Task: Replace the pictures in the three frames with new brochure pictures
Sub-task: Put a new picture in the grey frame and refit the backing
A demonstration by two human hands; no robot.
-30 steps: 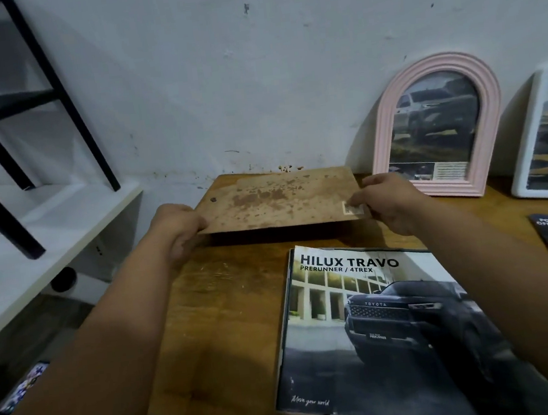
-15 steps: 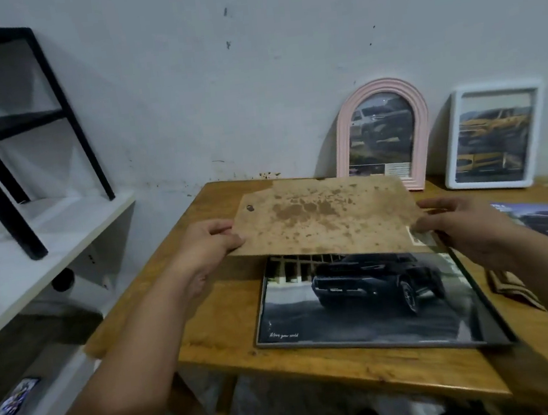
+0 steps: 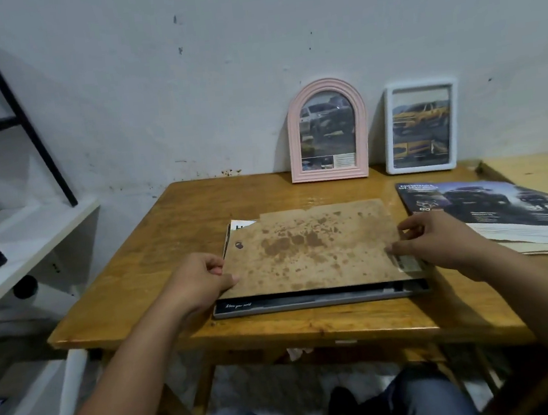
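Left hand (image 3: pixel 202 282) pinching backing board (image 3: pixel 314 247) at its left edge | right hand (image 3: pixel 438 244) gripping the right edge | board's long axis left-right, flat over brochure (image 3: pixel 309 298) on surface (image 3: pixel 198 208) | beyond: pink arched frame (image 3: pixel 327 130), white frame (image 3: pixel 421 126), both filled, against the wall.
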